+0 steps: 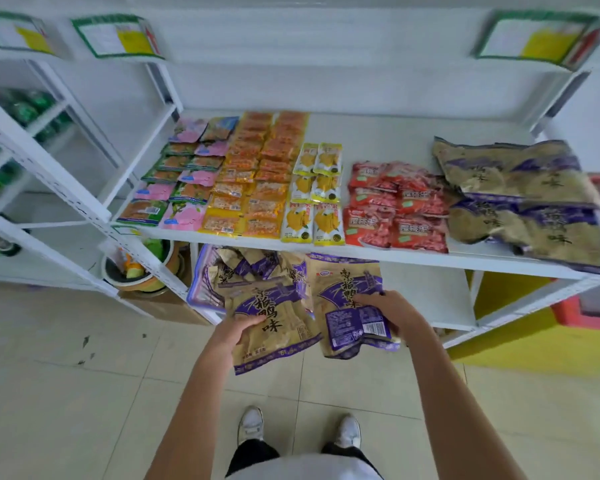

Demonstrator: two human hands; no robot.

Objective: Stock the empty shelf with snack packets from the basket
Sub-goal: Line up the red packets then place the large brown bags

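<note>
My left hand (239, 328) grips a tan and purple snack packet (274, 327) by its left edge. My right hand (388, 308) grips a second packet of the same kind (348, 292), held upright. Both are just above a translucent purple-rimmed basket (196, 289) on the floor under the shelf, filled with several more such packets. The white shelf (378, 140) carries rows of small packets and, at its right end, several matching tan and purple packets (520, 195).
Left to right the shelf holds green and pink packets (184, 181), orange ones (257, 174), yellow ones (317, 195) and red ones (395, 206). A bowl-like tub (135, 271) sits on a cardboard box at lower left. A lower shelf (426, 292) is to the right.
</note>
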